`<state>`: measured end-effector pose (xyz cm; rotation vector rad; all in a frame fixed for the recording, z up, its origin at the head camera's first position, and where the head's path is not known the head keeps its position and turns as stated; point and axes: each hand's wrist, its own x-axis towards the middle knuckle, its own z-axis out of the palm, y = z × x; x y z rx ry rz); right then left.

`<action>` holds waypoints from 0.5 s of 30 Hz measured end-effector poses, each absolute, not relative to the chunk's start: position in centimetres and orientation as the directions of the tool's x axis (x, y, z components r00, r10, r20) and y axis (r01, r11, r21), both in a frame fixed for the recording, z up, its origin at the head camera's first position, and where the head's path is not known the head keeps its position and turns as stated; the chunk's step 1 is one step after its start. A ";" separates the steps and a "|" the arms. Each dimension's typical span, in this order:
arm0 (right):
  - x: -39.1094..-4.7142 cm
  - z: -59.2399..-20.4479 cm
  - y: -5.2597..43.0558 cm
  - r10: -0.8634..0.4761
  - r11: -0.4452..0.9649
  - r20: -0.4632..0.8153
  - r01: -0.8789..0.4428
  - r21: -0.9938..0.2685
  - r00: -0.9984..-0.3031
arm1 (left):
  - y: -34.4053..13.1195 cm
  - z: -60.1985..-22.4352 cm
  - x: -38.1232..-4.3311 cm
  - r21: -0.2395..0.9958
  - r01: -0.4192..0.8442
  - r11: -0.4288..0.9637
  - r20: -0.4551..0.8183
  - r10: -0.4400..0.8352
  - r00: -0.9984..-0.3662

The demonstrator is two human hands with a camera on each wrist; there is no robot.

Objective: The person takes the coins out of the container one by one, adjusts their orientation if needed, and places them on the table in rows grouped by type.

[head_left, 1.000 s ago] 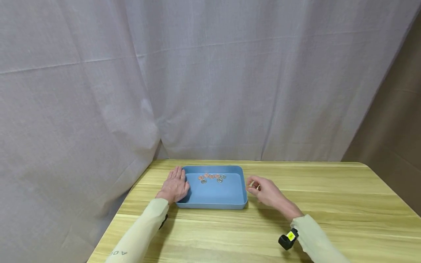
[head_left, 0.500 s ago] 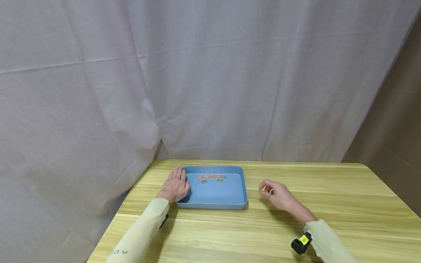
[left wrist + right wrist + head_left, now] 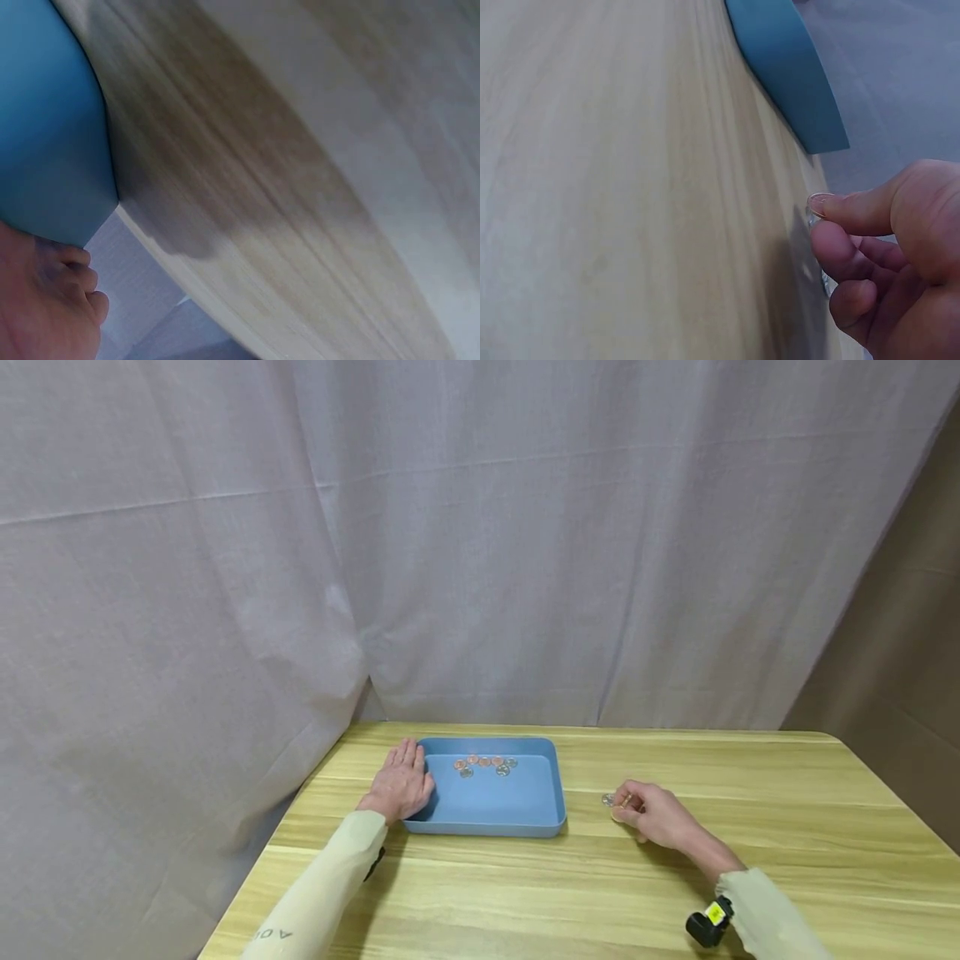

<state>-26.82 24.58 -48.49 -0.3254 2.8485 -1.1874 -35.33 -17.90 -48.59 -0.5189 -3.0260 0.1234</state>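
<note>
Head view, round coins (image 3: 484, 762), rectangular tray (image 3: 487, 797)

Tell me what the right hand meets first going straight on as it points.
Probably the silvery coin just ahead of the right hand, then the blue tray; height and contact are unclear.

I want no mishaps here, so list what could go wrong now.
A silver coin shows close to the right hand; whether it is gripped is hard to tell, so it might slip or skid away on the wooden table. The left hand rests on the left side of the blue tray; a hard press there could tip it and slide the coins inside.
</note>
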 end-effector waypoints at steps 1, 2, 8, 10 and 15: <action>-26.8 -48.6 24.7 -0.204 0.688 0.038 -0.171 -0.705 -0.978 | -17.9 -48.6 -35.3 -0.090 0.329 0.940 0.055 0.335 -0.941; -26.8 -48.7 24.8 -0.202 0.691 0.032 -0.165 -0.703 -0.979 | -17.9 -48.6 -35.3 -0.091 0.330 0.939 0.053 0.336 -0.940; -27.0 -49.1 24.9 -0.211 0.690 0.014 -0.159 -0.707 -0.977 | -17.9 -48.6 -35.3 -0.095 0.334 0.938 0.041 0.338 -0.940; -27.1 -49.2 24.8 -0.215 0.685 0.009 -0.157 -0.712 -0.976 | -17.9 -48.6 -35.3 -0.103 0.332 0.938 0.042 0.338 -0.940; -27.3 -49.2 24.7 -0.212 0.692 0.007 -0.155 -0.705 -0.977 | -17.9 -48.4 -35.3 -0.112 0.334 0.936 0.046 0.341 -0.939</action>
